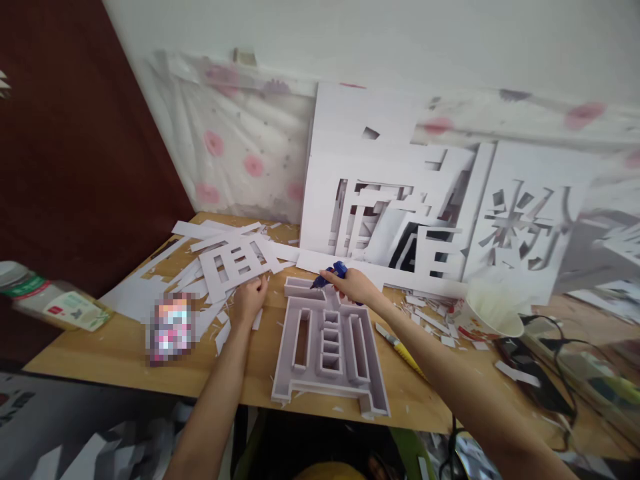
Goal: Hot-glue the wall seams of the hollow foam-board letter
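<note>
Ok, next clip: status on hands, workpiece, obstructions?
Right hand gripping blue glue gun, nozzle by far end of pale walled frame. Left hand curled near cut-out panel. Yellow knife right of frame, apparently not blocking.

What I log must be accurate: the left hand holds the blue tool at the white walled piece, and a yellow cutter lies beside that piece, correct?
Wrong hand: the head view shows the right hand holding the blue tool at the white walled piece. A yellow cutter does lie beside it.
</note>
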### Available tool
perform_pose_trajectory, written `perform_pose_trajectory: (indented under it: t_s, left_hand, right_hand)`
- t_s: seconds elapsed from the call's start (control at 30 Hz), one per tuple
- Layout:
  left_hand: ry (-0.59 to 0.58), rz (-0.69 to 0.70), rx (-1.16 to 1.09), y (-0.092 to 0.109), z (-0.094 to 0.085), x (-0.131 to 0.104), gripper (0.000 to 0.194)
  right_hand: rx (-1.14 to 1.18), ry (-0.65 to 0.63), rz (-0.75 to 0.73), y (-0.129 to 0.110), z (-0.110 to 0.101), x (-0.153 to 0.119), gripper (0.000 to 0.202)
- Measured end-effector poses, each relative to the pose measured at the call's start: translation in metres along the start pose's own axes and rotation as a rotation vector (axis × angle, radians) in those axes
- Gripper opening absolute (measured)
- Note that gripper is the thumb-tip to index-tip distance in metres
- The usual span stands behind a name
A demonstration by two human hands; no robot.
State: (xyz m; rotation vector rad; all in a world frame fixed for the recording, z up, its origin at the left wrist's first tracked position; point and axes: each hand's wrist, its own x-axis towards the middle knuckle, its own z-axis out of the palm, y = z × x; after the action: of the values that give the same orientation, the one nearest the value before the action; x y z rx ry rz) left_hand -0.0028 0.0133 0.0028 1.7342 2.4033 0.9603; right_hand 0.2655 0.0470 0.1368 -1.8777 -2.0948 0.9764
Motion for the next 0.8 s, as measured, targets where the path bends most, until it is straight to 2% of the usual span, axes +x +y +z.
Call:
perform_pose_trajectory:
  t_s: [0.8]
  left_hand:
    - [-0.007, -0.019, 0.013, 0.001, -0.003, -0.003, 0.046]
  right_hand:
    - [-0.04, 0.028, 0.042, 0.018, -0.017, -0.009, 0.061]
